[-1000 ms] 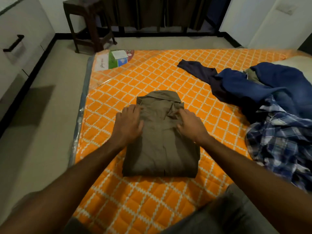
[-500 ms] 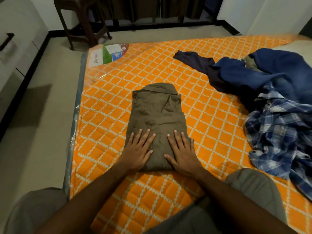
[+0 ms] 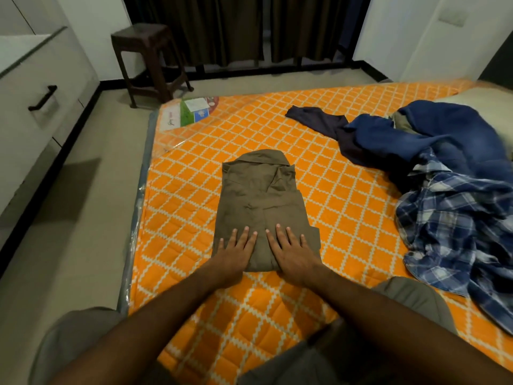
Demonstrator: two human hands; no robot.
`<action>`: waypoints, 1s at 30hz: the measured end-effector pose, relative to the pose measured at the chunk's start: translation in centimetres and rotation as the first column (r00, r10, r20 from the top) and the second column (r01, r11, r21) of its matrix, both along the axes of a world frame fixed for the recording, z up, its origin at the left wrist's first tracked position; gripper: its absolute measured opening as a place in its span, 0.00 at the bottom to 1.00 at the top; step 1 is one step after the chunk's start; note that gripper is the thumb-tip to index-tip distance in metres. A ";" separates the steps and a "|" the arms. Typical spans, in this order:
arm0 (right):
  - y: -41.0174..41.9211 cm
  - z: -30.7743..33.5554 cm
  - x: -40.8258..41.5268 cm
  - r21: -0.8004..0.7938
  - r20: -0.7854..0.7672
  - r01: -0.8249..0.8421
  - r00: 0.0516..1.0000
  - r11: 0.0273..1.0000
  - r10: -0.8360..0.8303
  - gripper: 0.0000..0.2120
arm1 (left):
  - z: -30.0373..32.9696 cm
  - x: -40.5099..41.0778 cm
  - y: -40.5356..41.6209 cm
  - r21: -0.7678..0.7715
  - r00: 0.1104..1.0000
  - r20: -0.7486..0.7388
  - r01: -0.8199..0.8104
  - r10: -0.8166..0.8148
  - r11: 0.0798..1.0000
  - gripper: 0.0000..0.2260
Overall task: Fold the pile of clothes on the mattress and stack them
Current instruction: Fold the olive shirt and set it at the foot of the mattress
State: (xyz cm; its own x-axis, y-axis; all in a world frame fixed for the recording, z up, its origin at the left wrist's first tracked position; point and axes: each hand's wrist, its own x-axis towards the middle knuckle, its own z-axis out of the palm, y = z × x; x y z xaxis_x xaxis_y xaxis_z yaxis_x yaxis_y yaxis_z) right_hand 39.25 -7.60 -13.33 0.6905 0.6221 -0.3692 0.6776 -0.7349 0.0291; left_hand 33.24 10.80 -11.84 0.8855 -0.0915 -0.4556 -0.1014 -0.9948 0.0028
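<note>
Two hands (image 3: 266, 254) flat on folded shirt (image 3: 261, 201)

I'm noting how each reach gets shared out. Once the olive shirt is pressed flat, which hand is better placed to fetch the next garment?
Probably the right hand: the unfolded pile lies on its side; the left hand would cross the olive shirt.
</note>
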 end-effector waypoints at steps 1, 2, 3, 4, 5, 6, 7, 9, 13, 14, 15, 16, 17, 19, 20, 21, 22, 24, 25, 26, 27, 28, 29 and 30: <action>-0.1 0.6 -0.1 -0.026 -0.069 -0.001 0.998 1.000 -0.001 0.44 | 0.5 0.1 0.1 -0.029 0.997 -0.080 0.016 -0.018 0.999 0.37; -0.2 1.3 -0.1 -0.039 -0.143 -0.011 0.990 0.999 0.005 0.43 | 0.9 0.3 0.5 -0.084 0.988 -0.145 0.041 -0.053 0.996 0.36; -0.2 2.4 -0.1 -0.051 -0.211 -0.034 0.977 0.998 0.022 0.41 | 1.8 0.4 0.9 -0.156 0.975 -0.202 0.067 -0.098 0.986 0.35; -0.3 3.5 0.0 -0.064 -0.272 -0.059 0.962 0.996 0.040 0.38 | 2.0 0.7 1.5 -0.233 0.960 -0.243 0.081 -0.139 0.969 0.34; -0.2 4.5 0.1 -0.062 -0.315 -0.077 0.948 0.995 0.054 0.33 | 2.7 0.8 1.9 -0.314 0.944 -0.287 0.069 -0.164 0.947 0.34; -0.2 5.5 0.3 -0.044 -0.344 -0.089 0.937 0.995 0.068 0.28 | 3.6 1.1 1.9 -0.355 0.926 -0.344 0.025 -0.155 0.935 0.33; -0.2 6.6 0.4 -0.028 -0.358 -0.110 0.929 0.994 0.092 0.23 | 5.0 1.3 1.8 -0.368 0.905 -0.399 -0.011 -0.148 0.930 0.33; -0.1 9.0 1.2 -0.060 -0.384 -0.138 0.917 0.989 0.105 0.18 | 8.3 1.7 1.5 -0.355 0.870 -0.481 -0.078 -0.110 0.932 0.26; 0.7 14.4 4.7 -0.158 -0.502 -0.098 0.865 0.983 0.005 0.17 | 12.7 3.8 2.9 -0.387 0.886 -0.460 -0.144 -0.056 0.911 0.09; 1.0 15.3 5.9 -0.155 -0.523 -0.077 0.852 0.985 -0.015 0.16 | 12.6 4.6 4.0 -0.415 0.914 -0.400 -0.124 -0.059 0.901 0.11; 1.3 15.9 7.1 -0.142 -0.538 -0.048 0.842 0.989 -0.037 0.17 | 13.2 5.4 4.9 -0.449 0.943 -0.327 -0.098 -0.061 0.888 0.12; 1.6 16.3 8.3 -0.120 -0.541 -0.006 0.839 0.993 -0.060 0.18 | 13.4 6.3 5.9 -0.475 0.972 -0.233 -0.076 -0.042 0.877 0.12; 1.9 16.5 9.6 -0.099 -0.533 0.042 0.841 0.994 -0.089 0.18 | 13.7 7.0 6.7 -0.505 0.991 -0.137 -0.075 0.006 0.860 0.12; 2.4 16.5 12.1 -0.045 -0.473 0.130 0.871 0.990 -0.136 0.16 | 13.6 8.5 7.9 -0.576 0.982 0.049 -0.122 0.183 0.808 0.15; 2.6 16.7 13.2 -0.009 -0.413 0.157 0.899 0.988 -0.146 0.14 | 13.0 9.1 8.3 -0.605 0.950 0.132 -0.148 0.281 0.782 0.16; 2.7 16.8 14.1 0.044 -0.340 0.170 0.929 0.984 -0.145 0.14 | 12.2 9.4 8.5 -0.629 0.905 0.214 -0.160 0.368 0.761 0.16; 2.9 16.4 15.1 0.110 -0.254 0.182 0.956 0.977 -0.150 0.15 | 10.9 10.0 8.8 -0.646 0.851 0.280 -0.175 0.444 0.743 0.17; 3.2 14.9 15.9 0.275 -0.003 0.164 0.985 0.947 -0.170 0.19 | 8.6 10.6 8.9 -0.722 0.753 0.305 -0.217 0.584 0.657 0.20; 3.4 13.2 15.8 0.347 0.142 0.128 0.972 0.929 -0.188 0.22 | 7.5 10.8 9.0 -0.778 0.725 0.239 -0.255 0.646 0.574 0.23; 3.8 11.2 15.2 0.390 0.241 0.093 0.950 0.916 -0.199 0.24 | 6.5 11.0 9.1 -0.820 0.718 0.161 -0.284 0.677 0.496 0.27; 4.4 8.8 14.3 0.398 0.243 0.080 0.951 0.914 -0.190 0.26 | 5.4 11.3 9.2 -0.832 0.720 0.089 -0.326 0.688 0.448 0.32; 4.7 6.6 12.8 0.375 0.186 0.092 0.967 0.922 -0.172 0.29 | 4.1 11.3 9.0 -0.816 0.726 0.073 -0.351 0.683 0.460 0.36; 5.1 4.1 11.4 0.335 0.110 0.114 0.981 0.935 -0.159 0.31 | 2.8 11.1 8.8 -0.787 0.729 0.081 -0.371 0.680 0.492 0.39; 5.3 1.9 10.3 0.301 0.077 0.132 0.984 0.944 -0.162 0.32 | 1.5 11.0 8.4 -0.773 0.716 0.098 -0.383 0.691 0.507 0.41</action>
